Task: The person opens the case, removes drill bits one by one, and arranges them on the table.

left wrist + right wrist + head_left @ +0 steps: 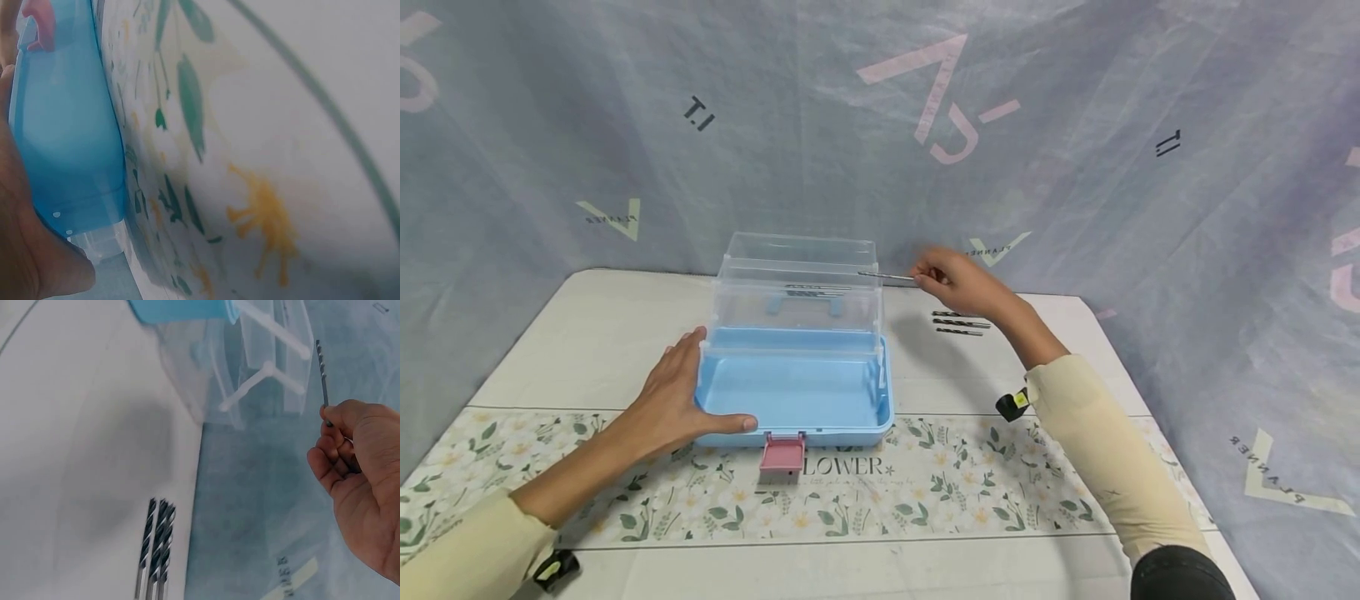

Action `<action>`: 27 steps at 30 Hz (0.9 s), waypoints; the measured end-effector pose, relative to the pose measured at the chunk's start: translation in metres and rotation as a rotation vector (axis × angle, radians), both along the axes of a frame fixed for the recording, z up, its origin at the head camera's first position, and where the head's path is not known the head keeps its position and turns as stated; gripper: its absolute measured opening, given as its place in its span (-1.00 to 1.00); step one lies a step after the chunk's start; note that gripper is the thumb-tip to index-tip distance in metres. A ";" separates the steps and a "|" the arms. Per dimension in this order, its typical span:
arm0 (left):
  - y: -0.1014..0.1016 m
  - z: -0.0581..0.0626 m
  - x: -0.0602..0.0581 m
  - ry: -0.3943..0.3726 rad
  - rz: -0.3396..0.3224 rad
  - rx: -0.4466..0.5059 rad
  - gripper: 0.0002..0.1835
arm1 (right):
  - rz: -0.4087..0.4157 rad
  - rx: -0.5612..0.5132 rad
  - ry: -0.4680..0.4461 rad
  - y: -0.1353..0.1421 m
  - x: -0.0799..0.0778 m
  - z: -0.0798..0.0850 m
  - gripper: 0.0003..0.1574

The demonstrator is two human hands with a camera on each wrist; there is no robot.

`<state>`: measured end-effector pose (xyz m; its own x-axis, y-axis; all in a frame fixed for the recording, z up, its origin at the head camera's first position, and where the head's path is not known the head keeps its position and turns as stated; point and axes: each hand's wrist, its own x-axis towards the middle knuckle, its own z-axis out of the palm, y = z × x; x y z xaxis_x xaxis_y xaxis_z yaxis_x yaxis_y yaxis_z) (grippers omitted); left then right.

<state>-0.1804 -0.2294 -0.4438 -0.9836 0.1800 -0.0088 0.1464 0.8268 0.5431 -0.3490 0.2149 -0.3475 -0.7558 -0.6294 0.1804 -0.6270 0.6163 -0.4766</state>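
Note:
A blue toolbox [793, 392] stands with its clear lid and trays [801, 258] raised at the back and its pink latch [783, 454] hanging down in front. My left hand [673, 396] rests against its left end, fingers extended along the side and thumb lying at the front rim. Between thumb and fingertips, my right hand [958, 279] pinches a thin drill bit [887, 276], held nearly level by the right edge of the clear trays. In the right wrist view the bit's fluted end [320, 359] points away from the hand.
Three drill bits [961, 322] lie side by side on the white table, right of the box. Through the clear plastic, several more bits [816, 292] show. A floral strip [925, 483] crosses the table's front. Grey printed cloth [805, 125] hangs behind.

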 end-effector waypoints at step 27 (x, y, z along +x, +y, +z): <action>0.001 0.001 0.001 -0.007 0.001 -0.001 0.79 | -0.163 -0.024 -0.049 0.079 0.018 -0.037 -0.75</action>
